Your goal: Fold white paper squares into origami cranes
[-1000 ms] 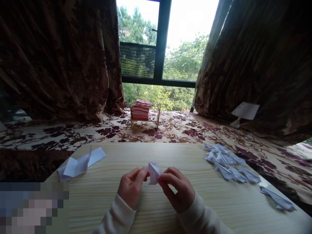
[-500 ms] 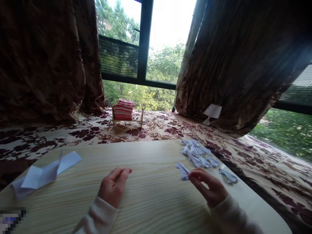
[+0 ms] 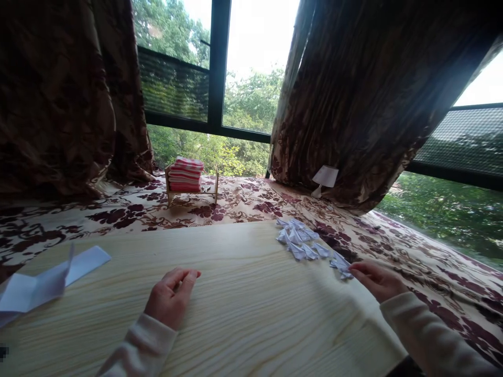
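My right hand (image 3: 377, 280) pinches the tail end of a small folded white paper plane (image 3: 342, 266) near the table's right edge. The plane lies over or against another folded piece, and the two are hard to tell apart. Just beyond it, to the left, several similar paper planes (image 3: 298, 235) form a loose pile. My left hand (image 3: 172, 294) rests curled above the middle of the table, thumb against the index finger, with nothing visible in it.
The pale wood-grain table (image 3: 236, 309) has unfolded white paper sheets (image 3: 35, 290) on its left. Behind it, on flowered fabric, stand a small wooden rack (image 3: 215, 186) with folded pink-striped cloths (image 3: 186, 175) and a small white lamp (image 3: 325, 177). Dark curtains (image 3: 346, 94) flank the window.
My right hand has carried the paper plane rightward, to the single piece beside the pile. My left hand stays curled over the table. The view has turned slightly to the right.
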`<state>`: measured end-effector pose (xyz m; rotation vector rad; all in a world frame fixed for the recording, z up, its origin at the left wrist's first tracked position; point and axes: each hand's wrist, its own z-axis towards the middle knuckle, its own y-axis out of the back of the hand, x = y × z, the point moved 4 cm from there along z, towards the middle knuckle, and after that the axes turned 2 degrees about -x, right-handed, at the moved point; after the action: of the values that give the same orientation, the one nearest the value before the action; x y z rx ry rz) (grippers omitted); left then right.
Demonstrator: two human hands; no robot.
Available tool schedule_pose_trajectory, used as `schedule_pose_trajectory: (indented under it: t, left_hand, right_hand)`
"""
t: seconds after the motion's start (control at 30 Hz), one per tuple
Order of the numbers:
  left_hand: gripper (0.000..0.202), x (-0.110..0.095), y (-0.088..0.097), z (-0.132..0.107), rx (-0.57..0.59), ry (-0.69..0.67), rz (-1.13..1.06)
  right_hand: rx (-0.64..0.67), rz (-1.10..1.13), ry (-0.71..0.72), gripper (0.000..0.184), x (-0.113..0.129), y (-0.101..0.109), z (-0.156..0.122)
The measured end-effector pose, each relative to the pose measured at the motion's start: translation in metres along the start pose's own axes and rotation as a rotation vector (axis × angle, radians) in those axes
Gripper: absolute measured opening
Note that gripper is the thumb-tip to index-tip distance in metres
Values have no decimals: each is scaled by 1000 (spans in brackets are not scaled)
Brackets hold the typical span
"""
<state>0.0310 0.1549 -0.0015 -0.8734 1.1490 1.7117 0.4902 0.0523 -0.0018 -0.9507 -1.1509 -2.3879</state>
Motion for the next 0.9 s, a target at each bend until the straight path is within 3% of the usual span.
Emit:
schedule_pose_trajectory:
  t: [0.1,0.33,0.67,0.9]
  left_hand:
    - [28,0,0,0,2,-9,2]
    - [27,0,0,0,9,-22,13]
    - [26,1,-1,0,11,-14,-8]
    - [23,2,-1,1,6,5,-74]
  right_hand:
    - [68,-86,115,39,3,-8,-1]
    - [142,-174,220,31,3,-18,3]
    - [138,-174,220,29,-5,-21,7]
    - [110,-195,166,26,4,-1,2]
